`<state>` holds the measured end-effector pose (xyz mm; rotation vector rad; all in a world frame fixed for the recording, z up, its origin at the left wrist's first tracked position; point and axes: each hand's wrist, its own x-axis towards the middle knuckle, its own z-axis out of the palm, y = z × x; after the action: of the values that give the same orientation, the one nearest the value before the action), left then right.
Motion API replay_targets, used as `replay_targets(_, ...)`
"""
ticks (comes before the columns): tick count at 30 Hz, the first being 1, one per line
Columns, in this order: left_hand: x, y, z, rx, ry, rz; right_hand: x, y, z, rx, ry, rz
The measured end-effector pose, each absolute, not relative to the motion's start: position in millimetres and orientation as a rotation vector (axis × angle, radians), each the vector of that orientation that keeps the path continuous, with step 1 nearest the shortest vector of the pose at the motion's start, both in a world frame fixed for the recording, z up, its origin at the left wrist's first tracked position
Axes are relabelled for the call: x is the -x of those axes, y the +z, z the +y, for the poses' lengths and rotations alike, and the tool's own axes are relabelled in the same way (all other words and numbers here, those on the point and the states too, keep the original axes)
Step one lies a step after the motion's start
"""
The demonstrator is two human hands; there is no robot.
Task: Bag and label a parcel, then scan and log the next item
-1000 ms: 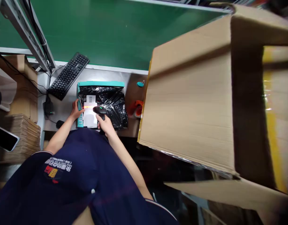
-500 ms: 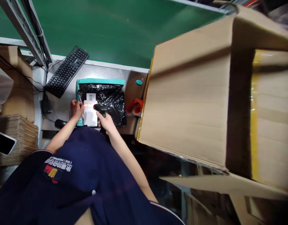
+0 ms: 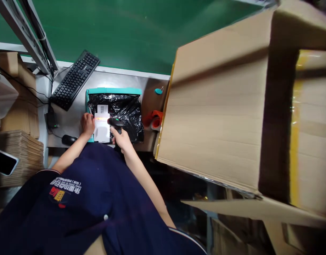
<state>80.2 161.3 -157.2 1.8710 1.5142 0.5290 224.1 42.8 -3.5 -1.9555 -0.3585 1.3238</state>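
A shallow teal-edged box (image 3: 115, 91) lies on the metal table, with shiny black plastic (image 3: 128, 106) covering its top. On the plastic rests a white paper label (image 3: 101, 132) with a barcode at its upper end. My left hand (image 3: 88, 124) is at the box's left edge, its fingers curled over the rim beside the label; the fingertips are partly hidden. In my right hand (image 3: 122, 139) is a black barcode scanner (image 3: 116, 122), gripped by its handle and tilted left. A green light glows on its top, and its red-orange beam crosses the label.
A black keyboard (image 3: 75, 79) and a mouse (image 3: 69, 140) are to the left. An orange tape roll (image 3: 155, 121) and a small teal tag (image 3: 158, 91) lie right, near a big cardboard box (image 3: 216, 102). Flat cartons (image 3: 22, 156) are stacked left, by a phone (image 3: 5, 161).
The scanner and my right hand have shifted slightly right. My left fingers are more curled and a little farther from the label. The beam stays on the label.
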Motion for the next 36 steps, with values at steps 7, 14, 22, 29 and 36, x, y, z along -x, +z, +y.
replay_targets(7,-67.8,-163.3,155.1,-1.992,0.502,1.352,-225.8,3.1,34.9,1.896,1.336,-0.341)
replay_targets(14,-55.3,-177.7,157.9,-1.906,0.460,1.365,-227.6,0.3,37.2,1.869,1.381,-0.332)
replay_targets(22,-49.1,-183.0,164.5,-1.933,0.463,1.321,-228.7,-2.1,35.1,1.856,1.375,-0.352)
replay_targets(29,-51.1,-185.5,164.3,-1.900,0.499,1.355,-227.3,0.2,30.3,1.852,1.355,-0.363)
replay_targets(36,-52.9,-178.6,164.6,-1.882,0.490,1.357,-223.2,-8.1,10.6,1.862,1.304,-0.404)
